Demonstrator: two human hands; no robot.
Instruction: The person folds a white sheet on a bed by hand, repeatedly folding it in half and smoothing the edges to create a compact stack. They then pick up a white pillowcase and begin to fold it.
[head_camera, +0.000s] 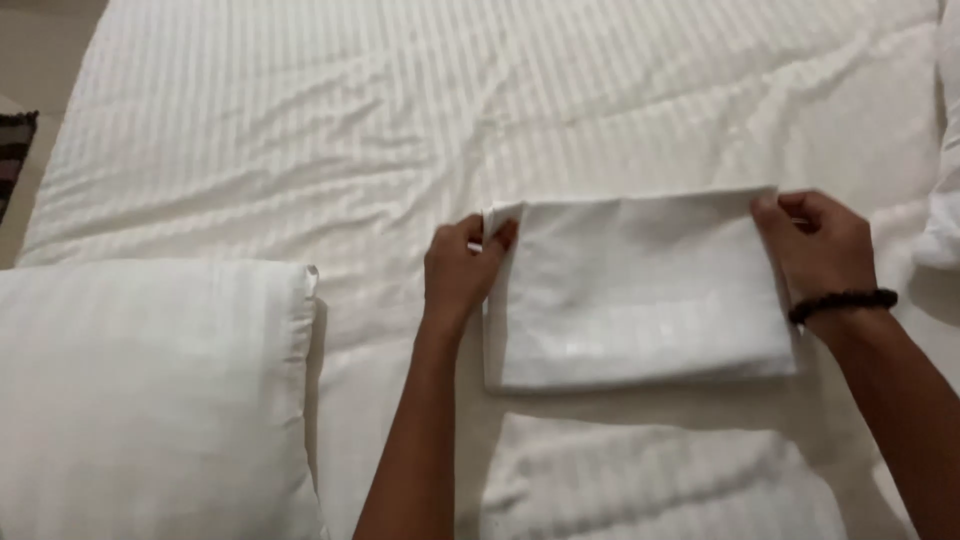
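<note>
Both hands grasp the folded white cloth (640, 290) at its far corners: the left hand (462, 272) has its grip pinched on the upper left corner, lifting a small flap, and the right hand (818, 245), with a dark bead bracelet (842, 303) at the wrist, has its grip closed on the upper right corner. That cloth lies flat as a rectangle on the striped white bed (400, 130), between the two forearms. A white pillow (150, 400) sits to the left, apart from it, and another folded white piece (650, 480) lies just below.
</note>
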